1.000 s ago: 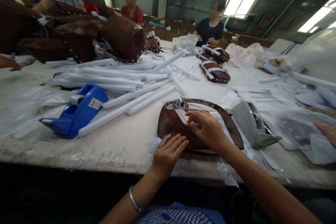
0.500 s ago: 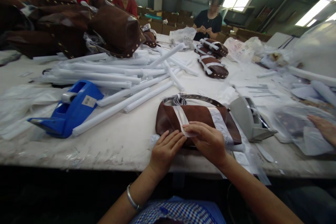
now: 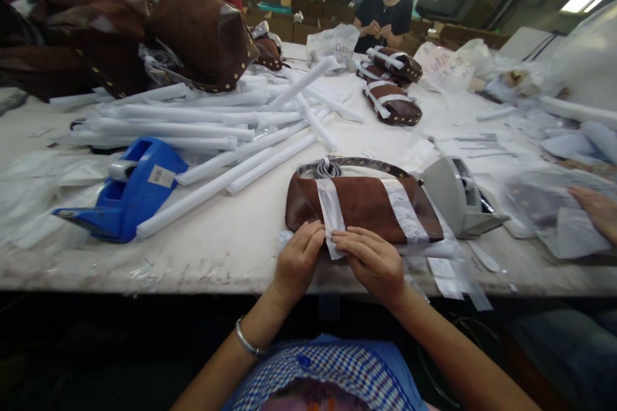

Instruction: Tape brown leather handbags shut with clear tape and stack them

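Note:
A brown handbag (image 3: 361, 209) lies on its side in front of me, with a studded strap and a coiled grey cord (image 3: 328, 167) along its far edge. Two white strips cross it. The left white strip (image 3: 330, 202) hangs loose over the near edge, between my hands. My left hand (image 3: 299, 260) has its fingers bent together at the strip's left side, against the bag's near edge; its thumb is hidden. From the right, my right hand (image 3: 373, 263) pinches the strip near its lower end. The other white strip (image 3: 405, 210) lies flat across the bag's right part.
A blue tape dispenser (image 3: 139, 186) stands left, a grey tape dispenser (image 3: 456, 196) right of the bag. White rolled tubes (image 3: 183, 122) and brown bags (image 3: 197, 32) fill the back left. Wrapped bags (image 3: 393, 103) lie farther back. Another person's hand (image 3: 598, 212) rests at right.
The left strip's end has come down straight over the bag's near edge. My left hand has gone from lying flat to curled fingers, and my right hand has shifted lower.

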`<move>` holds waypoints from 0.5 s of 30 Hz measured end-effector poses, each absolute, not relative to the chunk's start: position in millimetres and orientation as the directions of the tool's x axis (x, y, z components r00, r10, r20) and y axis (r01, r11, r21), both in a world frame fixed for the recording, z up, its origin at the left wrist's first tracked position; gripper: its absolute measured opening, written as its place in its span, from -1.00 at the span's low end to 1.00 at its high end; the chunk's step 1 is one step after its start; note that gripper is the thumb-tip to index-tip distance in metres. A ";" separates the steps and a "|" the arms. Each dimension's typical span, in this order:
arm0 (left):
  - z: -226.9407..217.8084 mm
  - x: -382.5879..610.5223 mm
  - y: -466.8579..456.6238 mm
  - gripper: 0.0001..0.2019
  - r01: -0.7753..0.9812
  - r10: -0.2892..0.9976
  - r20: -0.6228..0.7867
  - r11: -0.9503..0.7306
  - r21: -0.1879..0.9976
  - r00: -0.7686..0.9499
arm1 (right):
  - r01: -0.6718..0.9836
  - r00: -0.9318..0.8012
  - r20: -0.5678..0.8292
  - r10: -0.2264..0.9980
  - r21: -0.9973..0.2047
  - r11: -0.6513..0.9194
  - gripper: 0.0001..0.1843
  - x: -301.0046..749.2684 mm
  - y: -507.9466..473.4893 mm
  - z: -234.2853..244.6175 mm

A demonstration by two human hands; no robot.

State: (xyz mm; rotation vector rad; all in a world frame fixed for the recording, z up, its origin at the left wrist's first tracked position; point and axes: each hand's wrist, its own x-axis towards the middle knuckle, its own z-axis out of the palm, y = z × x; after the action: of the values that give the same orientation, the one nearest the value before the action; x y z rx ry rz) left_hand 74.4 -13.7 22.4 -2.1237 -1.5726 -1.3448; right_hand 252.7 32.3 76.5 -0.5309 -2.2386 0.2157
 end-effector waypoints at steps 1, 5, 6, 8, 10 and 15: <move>22.5 74.8 -14.0 -0.71 0.835 0.675 0.738 -0.409 0.367 0.007 | 0.303 -0.600 0.673 0.432 -0.309 0.901 -0.64 253.8 31.1 73.6; 21.8 74.3 -14.2 -0.53 0.847 0.674 0.739 -0.403 0.345 0.020 | 0.303 -0.640 0.652 0.407 -0.272 0.913 -0.58 258.3 25.8 60.9; 21.4 73.6 -14.1 -0.50 0.847 0.675 0.735 -0.425 0.320 0.061 | 0.299 -0.648 0.648 0.400 -0.267 0.916 -0.57 259.9 24.1 58.8; 20.7 71.6 -13.9 -0.49 0.838 0.680 0.719 -0.469 0.280 0.141 | 0.274 -0.666 0.644 0.377 -0.259 0.926 -0.57 264.6 20.2 57.8; 20.3 69.9 -13.8 -0.52 0.831 0.686 0.705 -0.489 0.264 0.179 | 0.239 -0.682 0.635 0.362 -0.274 0.932 -0.58 270.7 16.6 61.4; 21.2 69.7 -13.6 -0.53 0.833 0.694 0.697 -0.485 0.267 0.180 | 0.355 -0.578 0.661 0.479 -0.325 0.877 -0.63 276.5 19.7 75.5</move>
State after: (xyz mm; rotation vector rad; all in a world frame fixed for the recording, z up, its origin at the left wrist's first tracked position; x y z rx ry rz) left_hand 69.7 -13.6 21.2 -2.2740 -1.4897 -1.1908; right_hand 276.5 19.7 75.5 -0.5978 -2.2439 0.1996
